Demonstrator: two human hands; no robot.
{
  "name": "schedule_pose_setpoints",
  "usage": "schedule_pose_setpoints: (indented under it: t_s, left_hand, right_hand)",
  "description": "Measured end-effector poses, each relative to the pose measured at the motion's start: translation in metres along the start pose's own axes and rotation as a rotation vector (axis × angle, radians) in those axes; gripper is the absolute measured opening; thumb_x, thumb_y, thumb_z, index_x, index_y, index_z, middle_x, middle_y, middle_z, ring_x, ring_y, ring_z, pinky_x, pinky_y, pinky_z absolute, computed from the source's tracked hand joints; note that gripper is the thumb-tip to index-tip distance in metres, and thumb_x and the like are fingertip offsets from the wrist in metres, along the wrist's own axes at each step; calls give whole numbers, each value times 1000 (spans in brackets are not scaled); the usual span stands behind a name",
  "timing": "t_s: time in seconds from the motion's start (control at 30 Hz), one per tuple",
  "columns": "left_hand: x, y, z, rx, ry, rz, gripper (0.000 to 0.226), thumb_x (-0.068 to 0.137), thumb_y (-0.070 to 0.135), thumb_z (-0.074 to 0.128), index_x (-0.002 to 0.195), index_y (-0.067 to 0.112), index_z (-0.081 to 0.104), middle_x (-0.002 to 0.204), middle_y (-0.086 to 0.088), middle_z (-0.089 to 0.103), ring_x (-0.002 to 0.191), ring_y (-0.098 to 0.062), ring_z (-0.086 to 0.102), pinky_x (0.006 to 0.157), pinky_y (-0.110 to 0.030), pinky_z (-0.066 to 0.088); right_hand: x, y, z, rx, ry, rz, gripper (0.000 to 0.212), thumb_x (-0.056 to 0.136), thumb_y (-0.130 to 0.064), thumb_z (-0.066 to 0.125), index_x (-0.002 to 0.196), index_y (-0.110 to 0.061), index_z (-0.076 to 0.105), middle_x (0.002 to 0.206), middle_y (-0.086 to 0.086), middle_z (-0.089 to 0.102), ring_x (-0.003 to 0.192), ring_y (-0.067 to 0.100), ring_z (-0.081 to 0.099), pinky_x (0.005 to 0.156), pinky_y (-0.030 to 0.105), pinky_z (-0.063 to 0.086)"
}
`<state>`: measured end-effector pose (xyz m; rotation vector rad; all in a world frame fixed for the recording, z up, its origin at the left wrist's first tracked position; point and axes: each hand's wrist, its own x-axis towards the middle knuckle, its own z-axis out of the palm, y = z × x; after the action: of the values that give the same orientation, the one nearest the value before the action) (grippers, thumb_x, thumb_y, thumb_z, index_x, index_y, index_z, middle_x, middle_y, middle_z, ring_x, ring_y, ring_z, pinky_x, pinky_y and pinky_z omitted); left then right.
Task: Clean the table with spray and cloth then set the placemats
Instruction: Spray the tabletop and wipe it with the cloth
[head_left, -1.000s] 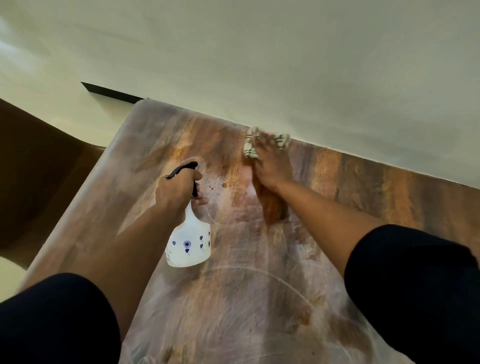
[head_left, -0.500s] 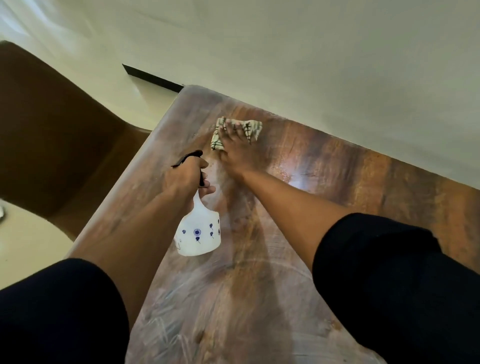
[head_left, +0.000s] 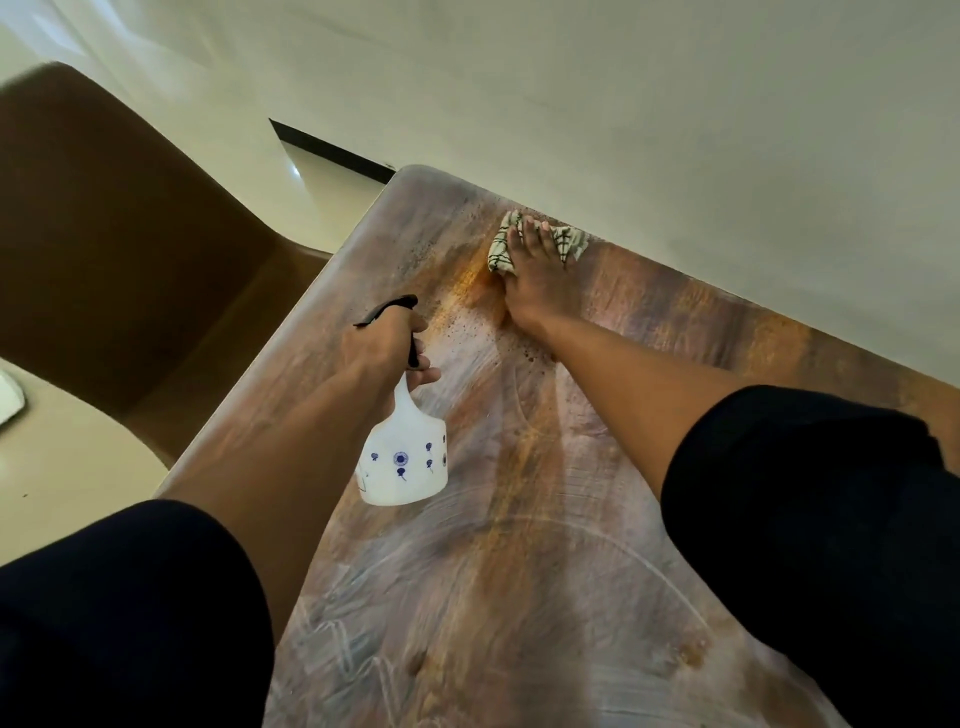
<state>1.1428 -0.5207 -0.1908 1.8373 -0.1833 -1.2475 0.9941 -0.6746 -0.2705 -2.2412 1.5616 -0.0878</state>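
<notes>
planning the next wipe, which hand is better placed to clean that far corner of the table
Right. The right hand already presses the cloth flat near the far corner of the table; the left hand grips the spray bottle.

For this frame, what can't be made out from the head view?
- Spray bottle nozzle and trigger: largely covered by the left hand gripping them.
- Cloth middle: under the right hand pressing on it.
- Table near edge and right end: cut off by the frame and dark sleeves.
- Placemats: none in view.
- Chair: only part shows, legs cut off.
</notes>
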Motion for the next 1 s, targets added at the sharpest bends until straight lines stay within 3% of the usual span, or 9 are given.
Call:
schedule_pose_setpoints:
  t_s: [0.13, 0.23, 0.4, 0.53, 0.6, 0.7, 0.87, 0.93, 1.0]
  left_hand:
    - [1, 5, -4, 21, 22, 30, 14, 99, 16, 61, 88, 24, 64, 70, -8, 51, 54, -19, 51, 62, -35, 63]
    - [3, 15, -15, 33, 23, 39, 16, 100, 16, 59, 89, 26, 61, 70, -7, 47, 55, -19, 45, 51, -28, 51]
    - [11, 29, -40, 56, 89, 71, 17, 97, 10, 62, 84, 20, 64, 65, -9, 56, 43, -19, 54, 64, -40, 65]
    - [24, 36, -51, 66, 158, 79, 6, 89, 11, 68, 87, 16, 68, 66, -9, 59, 38, -18, 57, 74, -44, 65]
    - [29, 38, -50, 79, 145, 75, 7, 89, 12, 68, 94, 16, 71, 67, -10, 58, 42, -19, 55, 68, -40, 61]
    - [34, 41, -48, 70, 107, 75, 7, 91, 12, 66, 95, 15, 70, 72, -12, 56, 52, -23, 52, 62, -35, 52]
    - [40, 49, -45, 62, 94, 71, 8, 96, 17, 67, 88, 19, 69, 69, -10, 57, 56, -24, 55, 63, -35, 59]
    - [42, 52, -46, 33, 116, 80, 4, 91, 13, 68, 89, 17, 69, 65, -8, 54, 54, -23, 51, 61, -33, 56]
    - [45, 56, -48, 29, 131, 87, 6, 84, 11, 70, 90, 14, 70, 63, -8, 53, 53, -23, 48, 60, -33, 53]
  right_hand:
    - [0, -24, 10, 3, 14, 56, 67, 109, -37, 38, 166, -23, 5, 173, -1, -6, 159, 27, -9, 128, 56, 3]
    - [-1, -53, 19, -31, -31, -68, 70, 109, -37, 39, 165, -23, 1, 173, 2, -8, 159, 28, -10, 127, 59, 2]
    - [-9, -107, 41, -161, -109, -341, 65, 110, -40, 35, 166, -25, 5, 174, -2, -4, 160, 22, -4, 127, 56, 5]
    - [2, -93, 27, -203, -178, -472, 67, 109, -36, 38, 165, -29, 2, 173, -5, -6, 159, 20, -6, 126, 57, 2]
    - [10, -73, 15, -239, -170, -438, 68, 109, -33, 38, 165, -31, 0, 173, -5, -7, 159, 21, -6, 127, 58, 4]
    - [23, -40, 0, -131, -83, -233, 63, 110, -38, 32, 164, -34, 1, 172, -5, -7, 159, 25, -6, 127, 59, 7]
    - [42, -43, 3, -23, -27, -26, 68, 109, -44, 35, 165, -25, 3, 172, 0, -8, 159, 27, -10, 128, 55, 1]
    - [42, -66, 14, -45, -3, -39, 66, 109, -41, 34, 165, -24, 3, 172, 1, -8, 158, 29, -10, 127, 59, 0]
    - [39, -92, 25, -87, -25, -173, 65, 110, -39, 33, 165, -26, 2, 172, 1, -8, 158, 29, -9, 126, 60, -1]
